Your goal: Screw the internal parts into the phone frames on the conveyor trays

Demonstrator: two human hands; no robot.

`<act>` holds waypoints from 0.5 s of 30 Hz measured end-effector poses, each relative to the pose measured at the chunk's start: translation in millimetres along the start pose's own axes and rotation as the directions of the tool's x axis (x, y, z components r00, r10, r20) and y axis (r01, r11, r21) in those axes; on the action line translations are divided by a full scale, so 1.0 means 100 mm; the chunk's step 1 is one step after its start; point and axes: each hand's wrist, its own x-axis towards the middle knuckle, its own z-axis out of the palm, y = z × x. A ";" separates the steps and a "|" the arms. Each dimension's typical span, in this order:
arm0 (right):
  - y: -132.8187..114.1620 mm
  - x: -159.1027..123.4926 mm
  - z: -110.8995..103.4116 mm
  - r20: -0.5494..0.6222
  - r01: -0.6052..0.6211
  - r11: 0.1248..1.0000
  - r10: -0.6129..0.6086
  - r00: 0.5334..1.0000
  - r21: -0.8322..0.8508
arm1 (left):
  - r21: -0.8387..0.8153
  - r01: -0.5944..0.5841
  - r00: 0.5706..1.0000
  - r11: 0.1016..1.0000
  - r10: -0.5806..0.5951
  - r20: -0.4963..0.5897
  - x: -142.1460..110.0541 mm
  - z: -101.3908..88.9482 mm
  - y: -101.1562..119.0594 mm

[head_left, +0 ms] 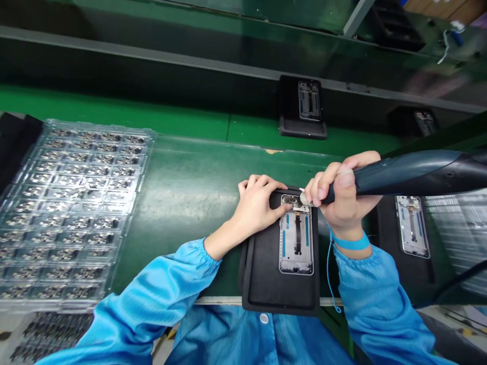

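A phone frame (297,238) lies in a black holder tray (266,274) at the near edge of the green bench. My left hand (258,205) rests on the tray's top left corner, fingers pressed down beside the frame's upper end. My right hand (342,195) is wrapped round a dark electric screwdriver (411,172), whose tip touches the top of the frame. A blue wrist strap (352,243) with a thin cord circles my right wrist.
A clear blister tray (72,203) with several small parts sits on the left. Another black holder with a frame (413,225) is on the right. Two more holders (302,106) ride the conveyor behind. A black cable (460,276) runs at the right.
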 end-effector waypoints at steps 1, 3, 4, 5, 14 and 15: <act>0.00 0.00 0.00 0.001 -0.002 1.000 0.002 1.000 -0.009 | 0.000 -0.004 1.000 1.000 0.004 -0.002 0.00 0.00 0.00; 0.00 -0.01 0.00 0.000 -0.003 1.000 0.003 1.000 -0.024 | -0.001 -0.011 1.000 1.000 0.011 -0.008 -0.01 0.01 -0.01; 0.00 -0.01 0.00 0.000 -0.001 1.000 0.001 1.000 -0.026 | -0.001 -0.013 1.000 1.000 0.013 -0.011 -0.01 0.01 -0.01; 0.00 -0.01 0.00 -0.002 -0.001 1.000 0.000 1.000 -0.026 | -0.002 -0.016 1.000 1.000 0.016 -0.014 -0.01 0.02 -0.02; 0.03 0.05 0.12 0.005 -0.084 0.994 0.084 0.996 -0.071 | -0.003 -0.053 0.998 0.999 0.052 -0.042 -0.03 0.04 -0.04; 0.03 0.06 0.13 0.009 -0.097 0.991 0.098 0.995 -0.093 | -0.001 -0.054 0.998 0.999 0.054 -0.044 -0.04 0.05 -0.04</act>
